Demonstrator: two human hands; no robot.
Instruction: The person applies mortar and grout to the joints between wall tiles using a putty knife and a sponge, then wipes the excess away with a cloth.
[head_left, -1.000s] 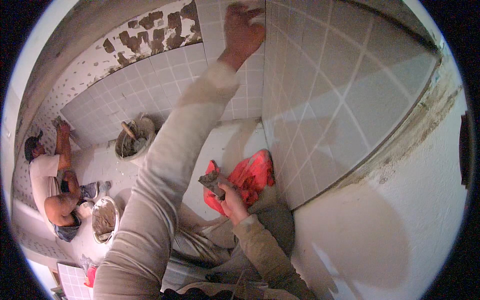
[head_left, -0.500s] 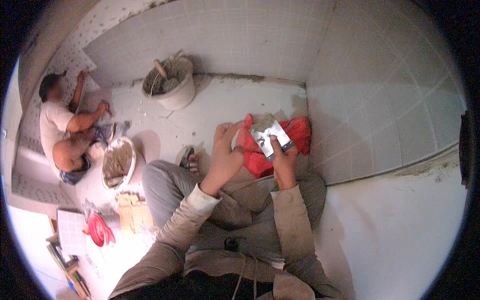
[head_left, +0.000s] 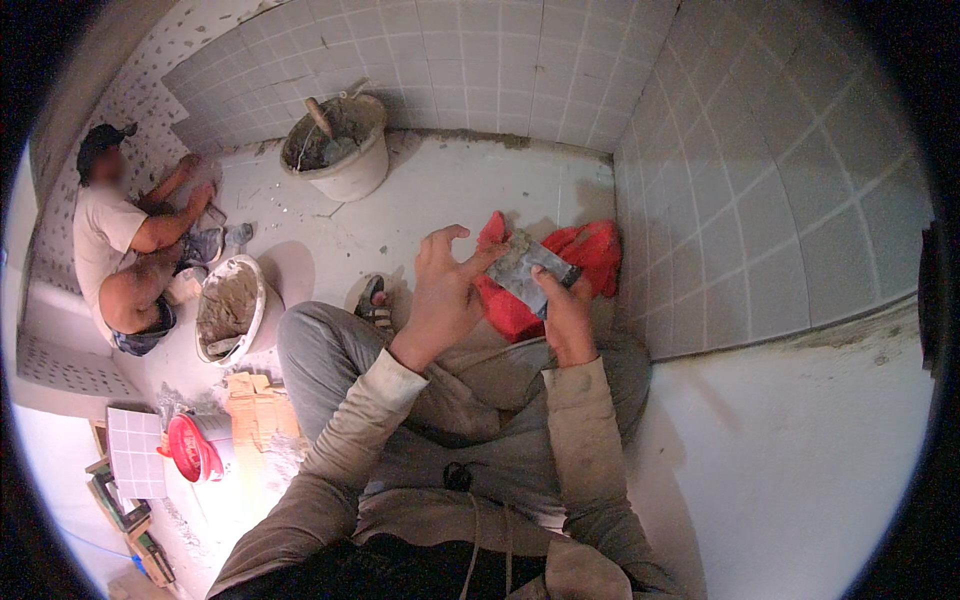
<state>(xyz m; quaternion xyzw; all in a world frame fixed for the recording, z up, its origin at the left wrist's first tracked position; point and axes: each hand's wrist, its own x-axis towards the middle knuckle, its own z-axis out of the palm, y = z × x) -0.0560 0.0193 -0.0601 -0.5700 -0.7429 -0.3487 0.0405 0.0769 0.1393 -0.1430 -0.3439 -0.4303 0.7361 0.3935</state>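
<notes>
My right hand (head_left: 570, 322) grips a flat putty knife (head_left: 520, 282) by its dark edge, thumb pressed on top of the metal blade. Grey paste (head_left: 521, 243) lies along the far end of the blade. My left hand (head_left: 443, 300) is held just left of it, fingers apart, with one finger stretched to the blade's left corner, where it seems to touch the paste. Beneath and behind the blade, a crumpled red bag or cloth (head_left: 597, 250) rests on the floor in front of my crossed legs.
Tiled walls meet at the far right corner. A bucket of mortar (head_left: 362, 178) with a wooden-handled tool stands by the far wall. Left of my knee is another mortar bucket (head_left: 262, 318), near a crouching co-worker (head_left: 110, 225). A red container (head_left: 186, 447) and cardboard (head_left: 262, 405) lie lower left.
The blade has tilted and looks darker than before. My left hand's finger has reached toward its paste-covered end. The co-worker's hands have shifted slightly down the wall.
</notes>
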